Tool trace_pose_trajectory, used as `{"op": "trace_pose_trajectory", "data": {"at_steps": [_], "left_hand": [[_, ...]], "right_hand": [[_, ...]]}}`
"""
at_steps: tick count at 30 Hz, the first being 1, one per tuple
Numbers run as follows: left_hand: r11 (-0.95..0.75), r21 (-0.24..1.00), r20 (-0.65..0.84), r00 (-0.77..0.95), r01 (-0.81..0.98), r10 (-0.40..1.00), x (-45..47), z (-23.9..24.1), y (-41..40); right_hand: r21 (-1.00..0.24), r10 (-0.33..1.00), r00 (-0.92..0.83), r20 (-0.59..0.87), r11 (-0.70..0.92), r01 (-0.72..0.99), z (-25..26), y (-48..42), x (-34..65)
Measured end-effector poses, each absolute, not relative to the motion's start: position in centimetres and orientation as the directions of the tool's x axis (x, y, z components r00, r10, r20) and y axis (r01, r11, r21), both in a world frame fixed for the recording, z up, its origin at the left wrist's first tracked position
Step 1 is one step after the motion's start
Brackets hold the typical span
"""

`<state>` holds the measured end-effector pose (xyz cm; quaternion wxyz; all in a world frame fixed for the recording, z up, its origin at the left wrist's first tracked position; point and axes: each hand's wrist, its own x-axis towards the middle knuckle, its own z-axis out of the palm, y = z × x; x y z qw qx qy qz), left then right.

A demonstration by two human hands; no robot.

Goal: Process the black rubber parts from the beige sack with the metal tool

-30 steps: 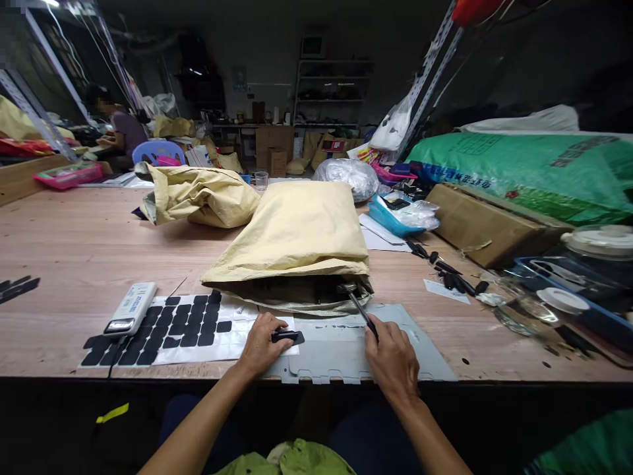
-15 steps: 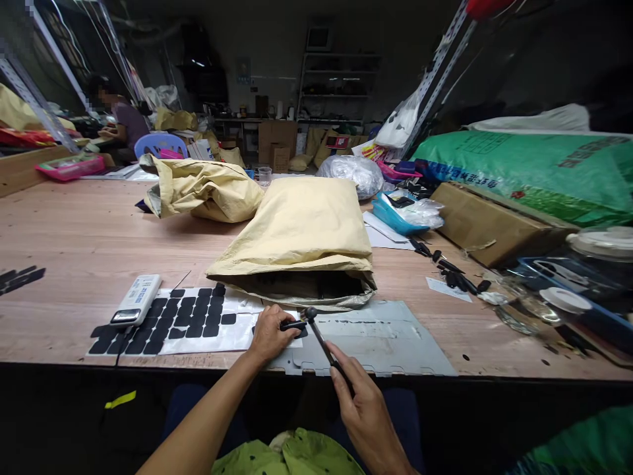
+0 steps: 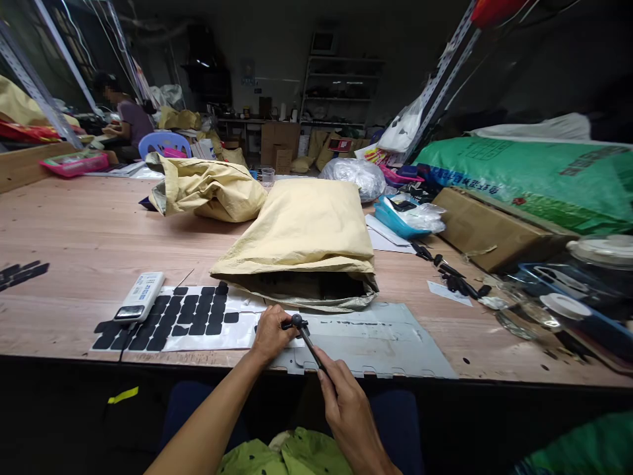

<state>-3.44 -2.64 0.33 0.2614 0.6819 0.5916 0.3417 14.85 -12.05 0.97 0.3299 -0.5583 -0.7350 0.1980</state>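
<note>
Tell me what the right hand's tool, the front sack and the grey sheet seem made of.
Tool: probably smooth metal, from its grey gleam.
Front sack: dull tan cloth or tough paper, judging by its creases; I cannot tell which.
Grey sheet: perhaps metal or plastic; it looks flat and stiff, with dark marks.

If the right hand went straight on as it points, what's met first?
The right hand would probably meet the small black piece held by the left hand; depth is unclear.
</note>
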Motion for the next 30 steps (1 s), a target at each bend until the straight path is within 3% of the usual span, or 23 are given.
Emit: {"op": "trace_pose_trajectory", "data": {"at_steps": [13, 16, 19, 25, 27, 30], "left_hand": [[-0.149, 0.759, 0.158, 0.042, 0.634, 0.987, -3.3, 0.5, -2.7], [-0.128, 0.761, 0.141, 0.031, 0.636, 0.99, -3.2, 0.6, -2.8], [-0.12, 0.76, 0.132, 0.029, 0.639, 0.991, -3.3, 0.5, -2.9], [-0.156, 0.741, 0.17, 0.043, 0.653, 0.985, -3.4, 0.3, -2.5], [-0.231, 0.731, 0.244, 0.071, 0.642, 0.967, -3.3, 0.5, -3.1], [-0.478, 0.639, 0.466, 0.192, 0.603, 0.864, -3.2, 0.8, -5.7]], "right_hand": [[-0.671, 0.955, -0.043, 0.294, 0.239, 0.702, 0.2, -10.5, 17.1], [-0.576, 0.951, 0.045, 0.305, 0.147, 0.804, 0.9, -7.9, 19.1], [-0.407, 0.945, 0.089, 0.314, 0.05, 0.912, 0.9, -4.9, 21.2], [-0.138, 0.888, 0.085, 0.453, -0.025, 0.99, -1.2, -1.7, 22.3], [-0.09, 0.873, 0.084, 0.481, -0.047, 0.995, -1.6, -1.7, 22.0], [-0.049, 0.862, 0.073, 0.502, -0.056, 0.997, -1.7, -1.9, 21.7]]}}
